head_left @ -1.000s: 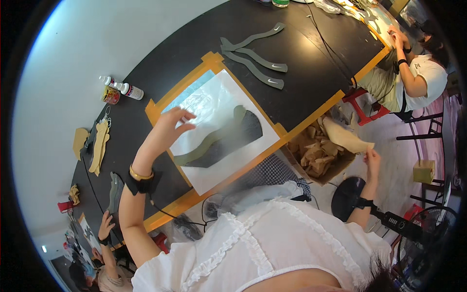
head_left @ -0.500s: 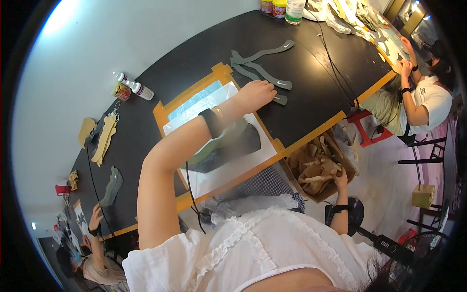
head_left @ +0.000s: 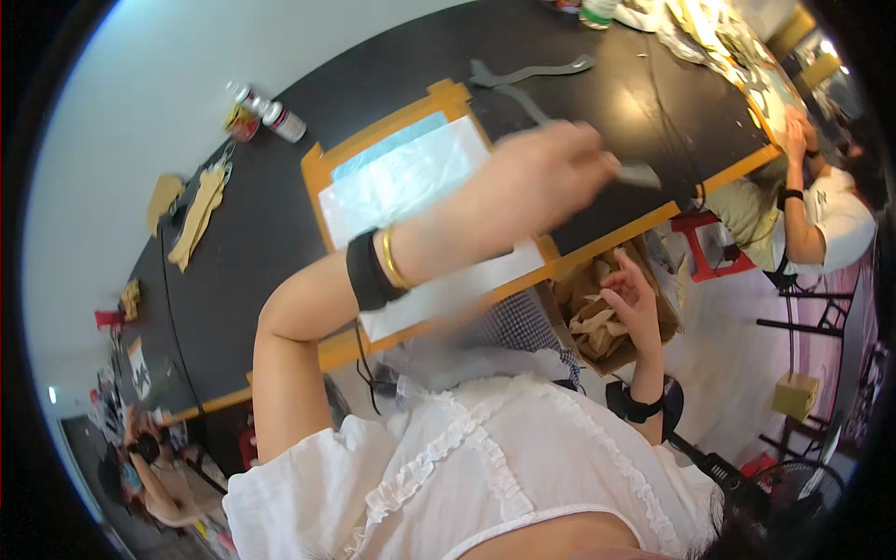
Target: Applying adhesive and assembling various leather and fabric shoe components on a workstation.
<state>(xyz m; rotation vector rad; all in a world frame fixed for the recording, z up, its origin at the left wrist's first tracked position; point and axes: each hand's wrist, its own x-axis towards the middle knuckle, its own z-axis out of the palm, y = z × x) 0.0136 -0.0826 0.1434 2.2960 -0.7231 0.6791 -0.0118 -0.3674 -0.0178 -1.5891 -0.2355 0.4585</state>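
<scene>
My left hand [head_left: 565, 163], blurred by motion, reaches across to the right over the black table. Its fingers are closed on a flat grey-green strip [head_left: 640, 175], whose end sticks out past the fingertips. Similar wavy strips [head_left: 541, 71] lie just beyond the hand, one partly hidden by it. Under my forearm lies a white sheet [head_left: 397, 194] inside an orange-taped frame, with a light blue sheet [head_left: 373, 154] at its far edge. My right hand [head_left: 635, 303] is raised over a cardboard box [head_left: 667, 327] of brown paper pieces [head_left: 597, 327], fingers apart and holding nothing.
White bottles [head_left: 283, 121] and beige cut-out pieces [head_left: 198, 219] stand or lie at the left. A thin black cable [head_left: 674, 140] crosses the right side of the table. One co-worker [head_left: 812, 205] sits at the right, another [head_left: 168, 476] at the lower left.
My left hand has moved right, pulling a strip from the group. My right hand has lifted off the box. A dark curved piece no longer shows on the white sheet; the grey-green piece at left is gone.
</scene>
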